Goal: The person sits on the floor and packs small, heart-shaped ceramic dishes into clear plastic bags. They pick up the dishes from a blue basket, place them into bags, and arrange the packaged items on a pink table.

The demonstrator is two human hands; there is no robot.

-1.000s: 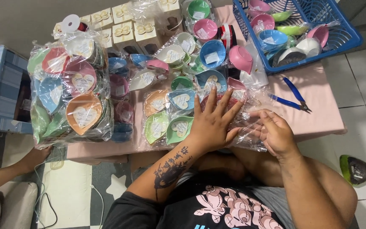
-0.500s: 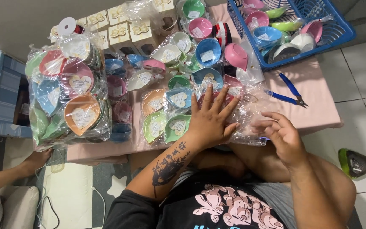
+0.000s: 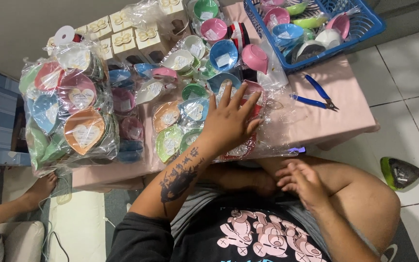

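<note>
Left hand (image 3: 229,121) lies flat, fingers spread, on the cellophane-wrapped bowls (image 3: 190,121) (keep that pressure even); right hand (image 3: 302,178), below the tabletop (image 3: 326,121), hangs loose, empty.

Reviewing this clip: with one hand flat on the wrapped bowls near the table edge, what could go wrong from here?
The left hand presses flat on a cellophane bag of bowls that overhangs the pink table edge; the slippery wrap could slide off toward the lap. The right hand is off the table, so nothing steadies the bag. The blue pliers lie beside the loose wrap and could snag or get dragged.
</note>
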